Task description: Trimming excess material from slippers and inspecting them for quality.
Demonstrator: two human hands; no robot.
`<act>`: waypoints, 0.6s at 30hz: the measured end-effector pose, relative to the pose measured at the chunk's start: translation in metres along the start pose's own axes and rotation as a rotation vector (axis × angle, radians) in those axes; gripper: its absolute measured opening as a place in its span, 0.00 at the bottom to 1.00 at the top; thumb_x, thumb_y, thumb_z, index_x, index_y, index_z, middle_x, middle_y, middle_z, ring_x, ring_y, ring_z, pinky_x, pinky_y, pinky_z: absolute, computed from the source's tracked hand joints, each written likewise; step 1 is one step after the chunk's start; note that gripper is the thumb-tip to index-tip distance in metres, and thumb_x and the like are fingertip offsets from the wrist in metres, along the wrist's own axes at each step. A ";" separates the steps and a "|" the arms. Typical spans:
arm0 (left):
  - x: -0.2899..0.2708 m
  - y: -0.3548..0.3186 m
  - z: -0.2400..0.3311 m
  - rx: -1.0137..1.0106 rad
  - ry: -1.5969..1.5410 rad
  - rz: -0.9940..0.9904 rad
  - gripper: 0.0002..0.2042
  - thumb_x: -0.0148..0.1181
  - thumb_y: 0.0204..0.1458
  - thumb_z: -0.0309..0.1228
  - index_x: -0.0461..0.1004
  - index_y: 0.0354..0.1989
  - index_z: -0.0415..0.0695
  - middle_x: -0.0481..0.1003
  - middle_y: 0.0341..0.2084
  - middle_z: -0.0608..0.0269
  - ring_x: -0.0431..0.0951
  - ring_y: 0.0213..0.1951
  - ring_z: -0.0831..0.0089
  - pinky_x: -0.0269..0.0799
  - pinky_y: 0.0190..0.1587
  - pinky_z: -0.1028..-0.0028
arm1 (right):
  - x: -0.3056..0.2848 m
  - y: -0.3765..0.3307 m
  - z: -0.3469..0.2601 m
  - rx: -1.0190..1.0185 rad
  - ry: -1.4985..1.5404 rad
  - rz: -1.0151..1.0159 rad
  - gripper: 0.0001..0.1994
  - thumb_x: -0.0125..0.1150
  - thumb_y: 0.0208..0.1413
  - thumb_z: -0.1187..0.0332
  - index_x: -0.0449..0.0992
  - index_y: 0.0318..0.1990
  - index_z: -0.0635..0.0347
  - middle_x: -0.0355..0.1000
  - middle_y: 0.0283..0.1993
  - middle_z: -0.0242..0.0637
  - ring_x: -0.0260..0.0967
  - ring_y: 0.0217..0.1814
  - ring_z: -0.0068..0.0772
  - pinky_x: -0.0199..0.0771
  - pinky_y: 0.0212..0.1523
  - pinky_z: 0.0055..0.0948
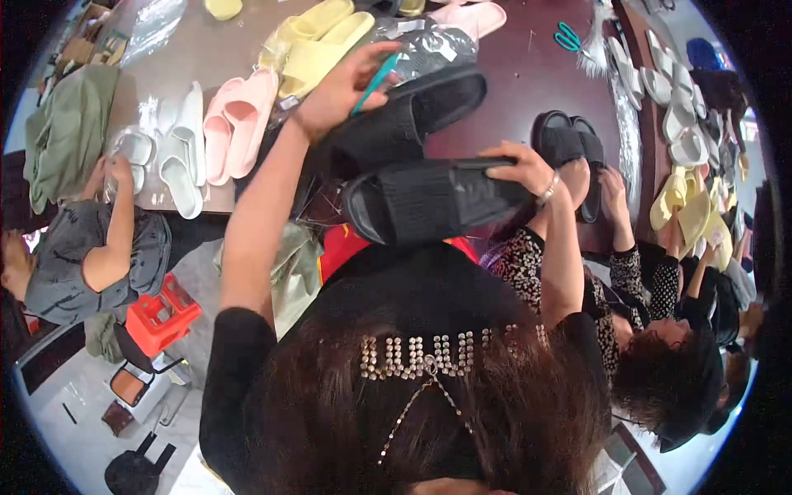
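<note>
Left hand [342, 87] is closing around a thin teal tool [375, 82], fingers curled over it, and is resting on the upper black slipper [404, 124]. Right hand [520, 169] is gripping the far end of the lower black slipper [433, 202], fingers folded down over its edge. Both slippers are thick, foam-like, with wide ribbed straps and rounded soles; they are lying stacked, nearly touching, at the near edge of the dark brown table [511, 91].

Pink slippers [235, 124] and white slippers [181, 148] are lying to the left, smooth and matte. Yellow slippers [318, 37] are sitting far, just beside crinkled clear plastic bags [421, 45]. Teal scissors [568, 37] are lying far right on bare tabletop, the only open patch near the hands.

Another black pair [569, 148] is lying right of the right hand, under a co-worker's hand [612, 186]. A second co-worker on the left is handling white slippers at the table edge. Red plastic stool [161, 313] is standing on the grey floor, lower left. More white and yellow slippers are crowding the far right edge.
</note>
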State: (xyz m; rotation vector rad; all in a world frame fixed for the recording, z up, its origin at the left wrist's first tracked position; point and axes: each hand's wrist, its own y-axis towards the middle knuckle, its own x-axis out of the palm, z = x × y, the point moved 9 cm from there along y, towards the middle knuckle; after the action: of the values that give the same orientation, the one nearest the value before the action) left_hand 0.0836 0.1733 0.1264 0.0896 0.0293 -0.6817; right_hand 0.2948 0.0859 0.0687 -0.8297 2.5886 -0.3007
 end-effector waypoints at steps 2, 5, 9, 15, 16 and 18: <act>-0.003 0.035 -0.035 -0.039 0.070 -0.107 0.31 0.58 0.38 0.27 0.55 0.55 0.49 0.68 0.37 0.62 0.67 0.41 0.75 0.63 0.43 0.75 | 0.011 0.026 0.011 -0.078 -0.102 -0.007 0.15 0.57 0.44 0.67 0.71 0.42 0.60 0.69 0.34 0.34 0.65 0.39 0.28 0.61 0.44 0.24; -0.007 0.072 -0.093 -0.135 0.376 -0.213 0.30 0.57 0.39 0.28 0.56 0.54 0.52 0.69 0.37 0.62 0.68 0.40 0.75 0.63 0.43 0.75 | 0.042 0.057 0.056 -0.017 -0.120 -0.015 0.14 0.57 0.44 0.65 0.72 0.40 0.57 0.69 0.35 0.37 0.66 0.40 0.35 0.64 0.42 0.29; -0.019 0.071 -0.122 -0.069 0.741 -0.096 0.28 0.55 0.39 0.30 0.57 0.54 0.55 0.70 0.37 0.63 0.69 0.37 0.74 0.64 0.42 0.75 | 0.038 0.076 0.084 0.057 -0.351 0.338 0.13 0.57 0.43 0.66 0.73 0.39 0.54 0.68 0.37 0.37 0.64 0.42 0.39 0.63 0.43 0.33; -0.058 0.030 -0.094 0.076 0.743 0.218 0.27 0.55 0.40 0.28 0.57 0.53 0.53 0.70 0.37 0.63 0.70 0.37 0.75 0.65 0.41 0.77 | 0.057 0.063 0.043 -0.153 -0.758 0.636 0.17 0.59 0.35 0.68 0.71 0.39 0.53 0.65 0.42 0.33 0.60 0.47 0.37 0.60 0.43 0.35; -0.073 0.015 -0.094 0.028 0.611 0.305 0.27 0.54 0.40 0.25 0.58 0.53 0.51 0.70 0.37 0.59 0.71 0.38 0.69 0.66 0.41 0.74 | 0.065 0.066 0.036 -0.186 -0.765 0.609 0.19 0.59 0.34 0.68 0.71 0.39 0.52 0.65 0.43 0.33 0.59 0.48 0.37 0.59 0.43 0.37; -0.087 -0.012 -0.092 -0.023 0.479 0.391 0.26 0.53 0.39 0.23 0.58 0.52 0.48 0.71 0.37 0.55 0.72 0.39 0.64 0.67 0.41 0.72 | 0.078 0.076 0.021 -0.225 -0.772 0.623 0.19 0.59 0.32 0.68 0.70 0.39 0.53 0.65 0.43 0.34 0.59 0.48 0.38 0.58 0.44 0.38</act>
State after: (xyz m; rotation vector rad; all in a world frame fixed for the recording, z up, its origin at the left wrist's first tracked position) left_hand 0.0091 0.2273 0.0387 0.2289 0.4678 -0.2573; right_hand 0.2071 0.0987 0.0012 -0.1074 2.0031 0.4213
